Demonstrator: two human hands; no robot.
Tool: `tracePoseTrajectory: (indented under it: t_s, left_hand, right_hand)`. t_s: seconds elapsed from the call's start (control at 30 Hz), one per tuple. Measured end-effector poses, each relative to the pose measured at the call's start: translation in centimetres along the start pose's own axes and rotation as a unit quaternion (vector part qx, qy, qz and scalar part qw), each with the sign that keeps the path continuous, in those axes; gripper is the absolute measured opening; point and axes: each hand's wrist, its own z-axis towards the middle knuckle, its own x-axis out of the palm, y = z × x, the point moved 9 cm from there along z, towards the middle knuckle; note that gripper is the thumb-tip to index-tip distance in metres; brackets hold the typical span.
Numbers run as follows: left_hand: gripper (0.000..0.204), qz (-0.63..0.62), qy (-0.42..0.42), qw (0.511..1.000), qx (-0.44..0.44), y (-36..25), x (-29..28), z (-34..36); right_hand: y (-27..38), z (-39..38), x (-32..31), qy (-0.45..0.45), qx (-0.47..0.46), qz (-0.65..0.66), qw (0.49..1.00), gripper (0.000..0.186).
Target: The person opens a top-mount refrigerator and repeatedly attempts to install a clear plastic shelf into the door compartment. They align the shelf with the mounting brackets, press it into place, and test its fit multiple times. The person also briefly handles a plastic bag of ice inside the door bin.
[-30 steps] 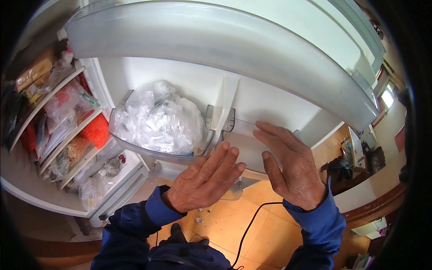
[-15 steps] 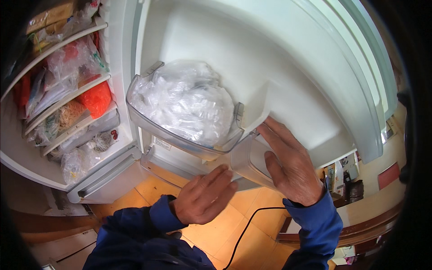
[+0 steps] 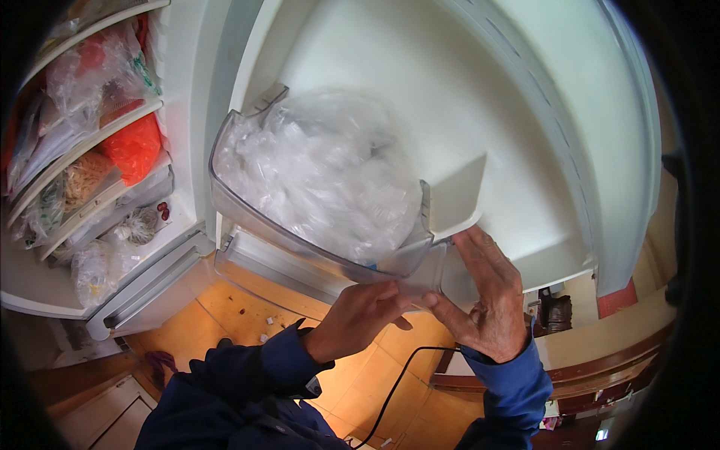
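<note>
A clear plastic door bin (image 3: pixel 300 238) hangs on the inner side of an opened fridge door. Crumpled clear plastic bags (image 3: pixel 322 172) fill its left and middle part and bulge above the rim. At the bin's right end, my right hand (image 3: pixel 491 300) closes round the wall, fingers over the top and thumb on the front. My left hand (image 3: pixel 360 319) is at the lower front edge, its fingers bent against the plastic beside my right thumb; some fingertips are hidden. A pale upright divider (image 3: pixel 461 199) stands at the bin's right part.
To the left, fridge shelves (image 3: pixel 90 142) carry bagged food, including a red bag (image 3: pixel 135 150). Below them a lower fridge door (image 3: pixel 150 289) stands out. A black cable (image 3: pixel 397 382) runs over the orange tiled floor (image 3: pixel 360 401). A wooden-edged surface (image 3: pixel 585 367) lies at the right.
My left hand has moved up and right to touch the bin's front edge. My right thumb has come down onto the bin's front. The view has shifted, and the bin appears closer.
</note>
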Motion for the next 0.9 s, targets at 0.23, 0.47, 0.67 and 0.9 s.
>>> tracePoseTrajectory:
  t_s: [0.23, 0.47, 0.67, 0.9]
  left_hand:
    - [0.035, -0.052, -0.085, 0.994, 0.044, -0.4, -0.6, 0.6]
    - [0.029, 0.051, -0.074, 0.989, 0.121, -1.5, -1.0, 1.2]
    - [0.039, 0.100, 0.007, 0.994, 0.032, 0.3, -1.6, 1.4]
    - [0.040, 0.053, -0.020, 0.998, 0.035, -0.5, -1.1, 1.6]
  right_hand:
    - [0.1, 0.1, 0.3, -0.008, 0.016, -0.004, 1.000, 0.075]
    - [-0.4, 0.3, 0.4, -0.010, 0.037, 0.005, 0.999, 0.078]
    - [-0.6, 0.2, 0.4, -0.053, 0.053, 0.026, 0.997, 0.081]
    - [-1.2, -0.1, 0.2, -0.075, 0.023, 0.060, 0.995, 0.085]
